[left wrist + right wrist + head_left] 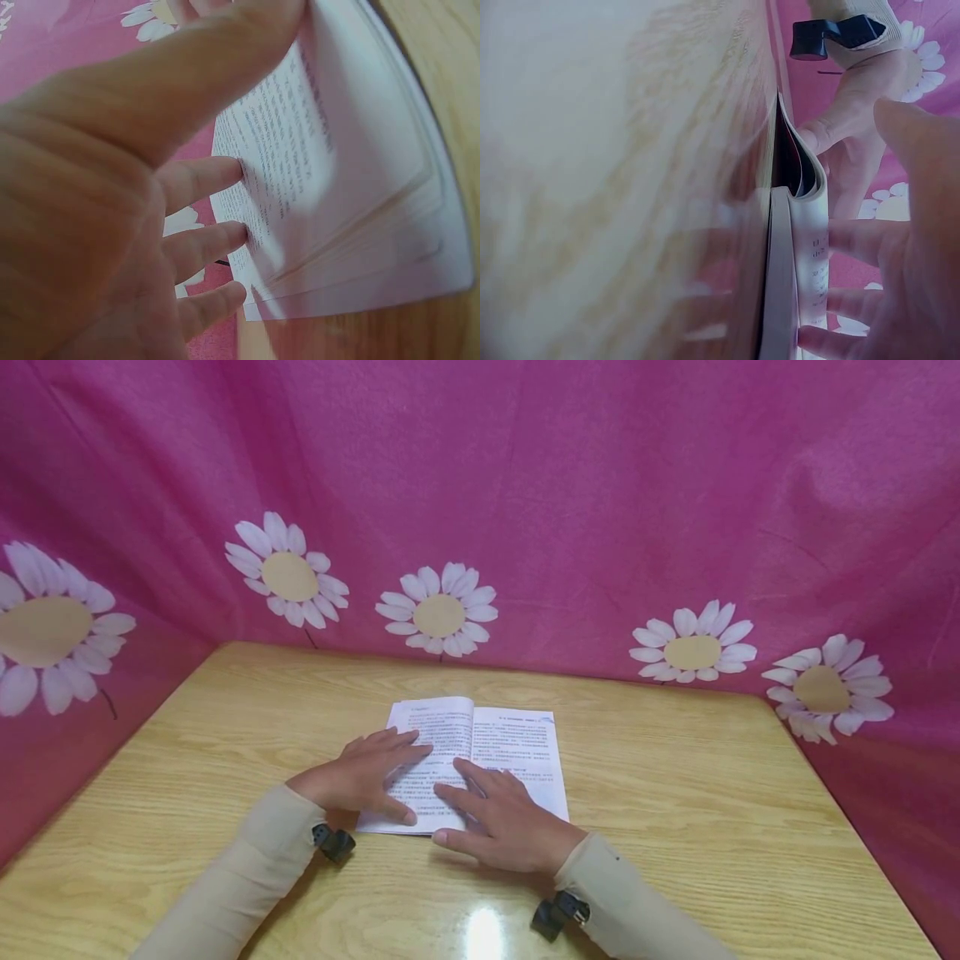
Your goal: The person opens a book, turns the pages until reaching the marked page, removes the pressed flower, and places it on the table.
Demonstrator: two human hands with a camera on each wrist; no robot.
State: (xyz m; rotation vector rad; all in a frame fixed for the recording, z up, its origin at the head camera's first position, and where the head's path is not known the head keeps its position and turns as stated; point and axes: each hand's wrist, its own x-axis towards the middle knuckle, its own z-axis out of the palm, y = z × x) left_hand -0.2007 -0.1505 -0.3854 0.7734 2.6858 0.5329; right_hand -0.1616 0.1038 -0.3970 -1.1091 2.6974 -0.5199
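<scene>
A printed book (517, 735) lies spread on the table, with text on both facing pages. My left hand (367, 772) rests on the left page, its fingers spread and fairly straight. In the left wrist view, the fingertips touch the printed page (277, 142) and the thumb crosses in front of it. My right hand (510, 818) lies over the lower middle and right page, fingers extended toward the spine. From the right wrist, the book's edge (781, 255) shows a stack of pages, with the left page side bulging upward. Neither hand pinches a page.
The wooden table (675, 793) extends around the book on all sides. A pink cloth with white daisies (438, 614) hangs behind it and at both sides. Dark camera mounts (333, 843) sit at both wrists, over beige sleeves (247, 868).
</scene>
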